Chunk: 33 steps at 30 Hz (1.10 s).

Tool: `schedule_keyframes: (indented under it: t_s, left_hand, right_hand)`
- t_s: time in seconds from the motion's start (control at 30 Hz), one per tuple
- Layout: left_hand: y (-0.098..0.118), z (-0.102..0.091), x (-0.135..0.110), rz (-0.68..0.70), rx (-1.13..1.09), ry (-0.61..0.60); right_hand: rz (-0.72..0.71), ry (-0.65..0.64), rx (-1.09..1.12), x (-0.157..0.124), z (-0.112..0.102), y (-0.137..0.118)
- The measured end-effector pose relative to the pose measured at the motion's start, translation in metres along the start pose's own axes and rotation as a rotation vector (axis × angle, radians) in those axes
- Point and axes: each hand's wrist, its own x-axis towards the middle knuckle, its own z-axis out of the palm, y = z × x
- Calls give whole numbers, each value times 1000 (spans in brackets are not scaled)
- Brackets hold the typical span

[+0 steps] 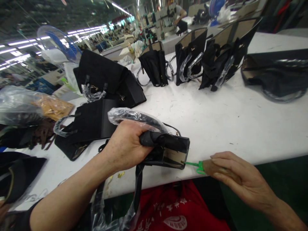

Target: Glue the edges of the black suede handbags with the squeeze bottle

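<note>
My left hand (pixel 130 144) is closed around a black handbag (pixel 176 146), gripping it near its upper part. The bag lies on its side, and a beige and black striped face points toward my right hand. One handle wrapped in clear plastic (pixel 139 118) arches over my knuckles; another hangs below the table edge. In my right hand (pixel 238 179) is a brownish tool with a thin green tip (pixel 192 164), its body partly covered by my fingers. The green tip meets the lower right corner edge of the bag.
On the white table (pixel 204 122) several black handbags stand along the far side, one at the right (pixel 276 73). More bags (pixel 106 77) are piled at the left, near a clear plastic bag (pixel 21 102). A blue fan (pixel 60 41) and a person (pixel 180 14) are farther back.
</note>
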Motion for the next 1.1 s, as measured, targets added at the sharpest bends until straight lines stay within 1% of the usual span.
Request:
schedule_keyframes:
  t_s: [0.1,0.13,0.3,0.37,0.5,0.53,0.67,0.87,0.97,1.1]
  left_hand:
    - [1,0,-1,-9,-2,-1]
    - [1,0,-2,-11,-3,-4]
    - [2,0,-3,-11,-2,-1]
    - [2,0,-2,-3,0,3]
    - [2,0,-3,-2,-6,-5]
    - [2,0,-3,-4,-7,-8]
    - [2,0,-5,-5,-12,-9]
    - [1,1,-5,27,17,9]
    - [1,1,-4,19,3,8]
    - [2,1,-4,5,5,12]
  right_hand:
    - [10,81,-58,2,1,0]
    - [11,78,-63,2,1,-1]
    - [19,-89,-68,2,-3,-12]
    - [30,-115,-115,1,-4,-16]
    - [67,-35,-221,-3,-4,-16]
    - [83,-31,-229,-3,-4,-16]
    - [96,-85,-189,0,-7,-17]
    - [121,-61,-262,9,-12,-18]
    - [93,-46,-261,8,-14,-18]
    - [29,-66,-152,5,-15,-19]
